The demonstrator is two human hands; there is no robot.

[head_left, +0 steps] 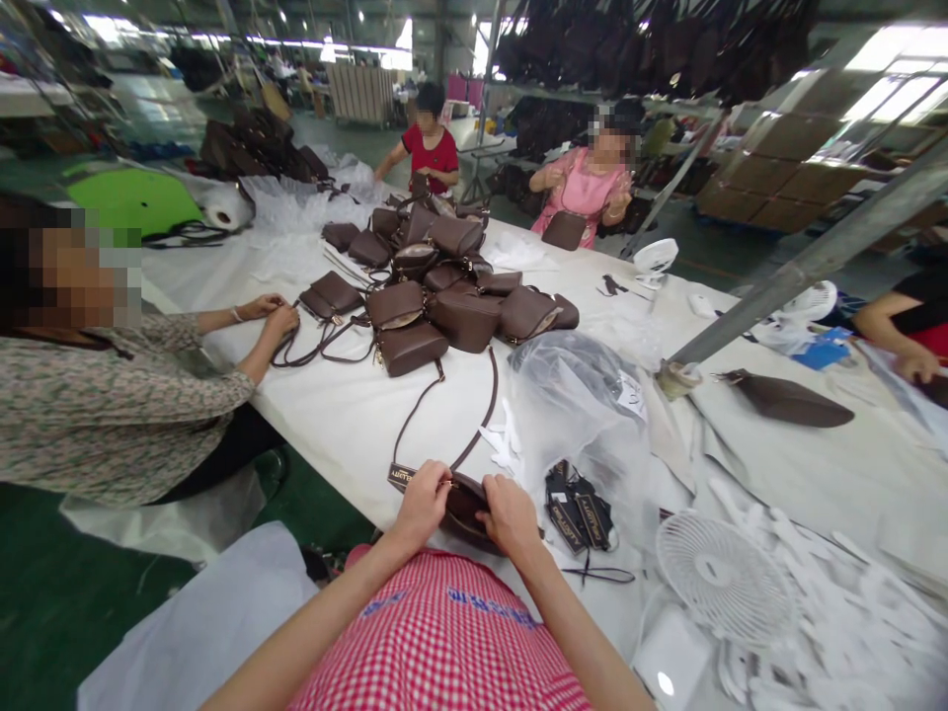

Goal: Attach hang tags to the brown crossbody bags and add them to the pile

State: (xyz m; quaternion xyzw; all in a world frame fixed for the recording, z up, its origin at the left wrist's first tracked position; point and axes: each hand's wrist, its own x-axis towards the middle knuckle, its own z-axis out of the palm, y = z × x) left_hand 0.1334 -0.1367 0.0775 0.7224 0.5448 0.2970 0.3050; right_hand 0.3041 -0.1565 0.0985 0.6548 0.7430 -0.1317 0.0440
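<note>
A: Where's the bag (465, 506)?

B: Lower middle of the frame, by the near edge of the surface (333, 415), just beyond the checked apron (444, 632); its mouth gapes upward; whether its base overhangs, I cannot tell.

A: And the grips?

B: Both closed on it; the left grip (424, 506) pinches the rim at the mouth's left end, beside a black tag (401, 475); the right grip (511, 513) clasps the opposite end.

A: Room to move?

B: Upward in the frame, white surface runs to the brown pile (464, 321), though the strap (494, 385) loops across it; leftward, the edge slants up and away from the left grip.

A: And rightward?

B: Tighter; strips (504, 439) lie above the right grip; plastic (563, 375) bulges beside them; loose tags (582, 518) sit near that grip; a fan (722, 583) stands farther out, lower right.

A: Anyone close?

B: A co-worker's hands (277, 321), left of the pile; well apart from both grips.
</note>
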